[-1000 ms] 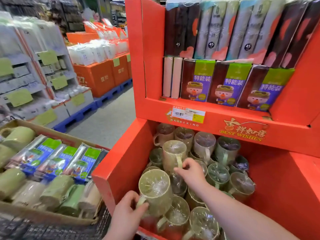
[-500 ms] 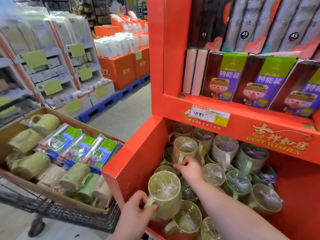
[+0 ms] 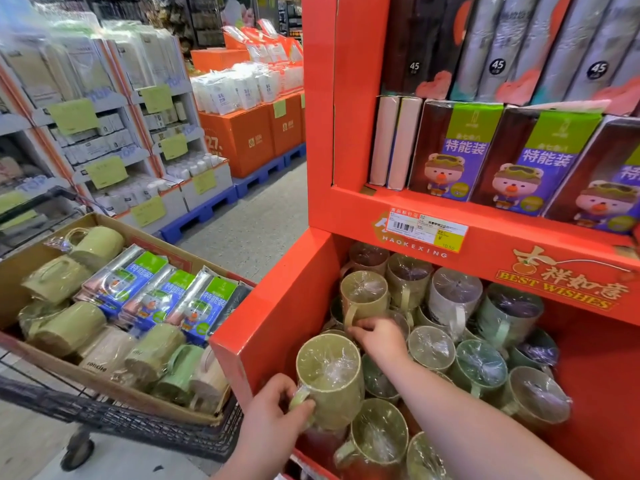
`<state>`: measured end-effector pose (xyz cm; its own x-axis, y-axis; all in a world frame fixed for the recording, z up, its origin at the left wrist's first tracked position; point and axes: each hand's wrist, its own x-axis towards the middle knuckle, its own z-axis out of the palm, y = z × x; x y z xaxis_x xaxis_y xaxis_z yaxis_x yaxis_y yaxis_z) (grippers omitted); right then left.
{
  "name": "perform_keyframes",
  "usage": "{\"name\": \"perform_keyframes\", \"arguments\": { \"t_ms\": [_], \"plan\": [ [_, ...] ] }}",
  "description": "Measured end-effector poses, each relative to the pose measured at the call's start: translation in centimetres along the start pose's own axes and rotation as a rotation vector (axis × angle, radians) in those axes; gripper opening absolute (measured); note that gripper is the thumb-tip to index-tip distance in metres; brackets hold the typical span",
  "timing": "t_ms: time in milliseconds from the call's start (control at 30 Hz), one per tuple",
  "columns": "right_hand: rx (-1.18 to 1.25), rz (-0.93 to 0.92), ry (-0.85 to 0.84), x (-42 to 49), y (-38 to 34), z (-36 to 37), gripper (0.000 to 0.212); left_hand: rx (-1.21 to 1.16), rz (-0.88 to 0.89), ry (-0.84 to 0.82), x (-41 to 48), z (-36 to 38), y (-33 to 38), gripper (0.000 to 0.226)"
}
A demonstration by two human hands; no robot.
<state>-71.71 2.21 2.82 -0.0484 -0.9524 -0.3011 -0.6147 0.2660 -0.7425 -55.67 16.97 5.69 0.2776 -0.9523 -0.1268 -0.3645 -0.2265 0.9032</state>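
left hand (image 3: 273,415): fingers curled together and clamped on the side handle of the olive-green film-wrapped plastic mug (image 3: 329,375); thumb on the outer face of the handle. this mug is upright with its sealed mouth facing up, at the front left corner of the red cardboard display bin (image 3: 277,317), just inside the bin's left wall and raised above the neighbouring mugs. right hand (image 3: 379,341): forearm reaches across the bin from the lower right; fingers (image 3: 356,330) bent and closed together, pinching the lower end of the handle of the second olive-green film-wrapped mug (image 3: 363,297). the back of the hand covers the rest of the contact. this second mug stands upright further back in the bin, behind the first mug and apart from it. the remaining space of the bin holds more wrapped mugs (image 3: 481,365) in green, grey and brown, packed close together. a barcode price label (image 3: 427,230) is fixed to the red shelf edge above the bin; purple-and-green boxed packs (image 3: 453,150) stand upright on that shelf. left of the bin, a dark wire shopping cart (image 3: 138,427) carries a brown cardboard box (image 3: 104,384) loaded with mugs lying on their sides and flat packs of the same print.
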Motion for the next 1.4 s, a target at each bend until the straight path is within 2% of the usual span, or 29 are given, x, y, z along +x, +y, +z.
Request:
{"name": "perform_keyframes", "arguments": {
  "t_ms": [300, 433, 533, 633, 733, 800, 900, 967, 1100, 1267, 1400],
  "plan": [
    [0.037, -0.039, 0.067, -1.3, 0.9, -1.4, 0.027, 0.004, 0.014, -0.043, 0.4, 0.0, 0.5, 0.026],
    [0.107, -0.065, 0.023, -2.3, 1.5, -2.4, 0.042, 0.030, -0.019, -0.079, 0.7, 0.5, 0.8, 0.026],
    [0.142, 0.031, 0.087, -2.3, 1.3, -3.0, 0.044, 0.038, -0.005, -0.080, 0.8, 0.7, 1.3, 0.027],
    [0.106, 0.059, 0.141, -2.0, 1.1, -3.5, 0.055, 0.062, 0.039, -0.061, 0.8, 0.5, 1.6, 0.028],
    [-0.010, 0.019, 0.068, -1.5, 1.3, -3.5, 0.072, 0.045, 0.046, -0.070, 0.5, 0.1, 1.7, 0.029],
    [-0.103, 0.026, 0.042, -1.0, 1.1, -3.4, 0.065, 0.033, 0.038, -0.075, 0.3, -0.2, 1.6, 0.027],
    [-0.136, 0.038, 0.109, -0.3, 0.2, -3.6, 0.039, 0.065, 0.049, -0.056, 0.2, -0.6, 1.3, 0.027],
    [-0.183, 0.012, 0.140, 0.0, -0.7, -3.6, 0.029, 0.088, 0.060, -0.032, 0.1, -0.8, 0.8, 0.028],
    [-0.245, -0.054, 0.147, 0.6, -2.3, -3.2, 0.027, 0.074, 0.067, -0.025, 0.0, -0.9, 0.2, 0.031],
    [-0.337, -0.047, 0.071, 1.2, -3.0, -2.8, 0.028, 0.090, 0.051, -0.032, 0.1, -0.9, -0.5, 0.032],
    [-0.385, -0.181, 0.180, 0.9, -3.8, -2.6, 0.030, 0.091, 0.036, -0.031, 0.2, -0.8, -0.8, 0.031]
  ]
}}
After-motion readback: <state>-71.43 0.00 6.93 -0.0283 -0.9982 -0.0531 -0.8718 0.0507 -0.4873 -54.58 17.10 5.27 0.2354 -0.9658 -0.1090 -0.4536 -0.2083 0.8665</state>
